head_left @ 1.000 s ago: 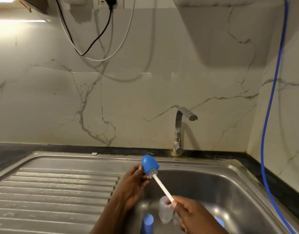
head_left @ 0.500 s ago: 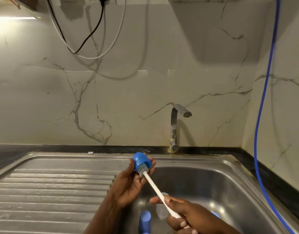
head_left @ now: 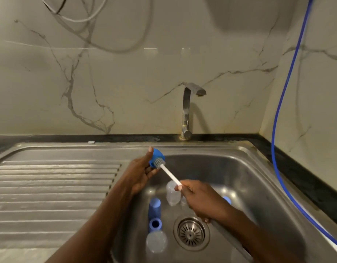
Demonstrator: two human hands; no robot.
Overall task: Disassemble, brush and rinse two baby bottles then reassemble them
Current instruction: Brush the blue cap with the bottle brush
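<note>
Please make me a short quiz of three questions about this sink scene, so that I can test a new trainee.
1. Fill in: the left hand holds a blue ____ above the sink.
2. Which hand grips the white handle of the brush? A. left hand B. right hand C. neither
3. True or false: water is pouring from the tap.
Key: 1. cap; the bristles sit in its opening. 2. B. 3. False; no stream shows.
</note>
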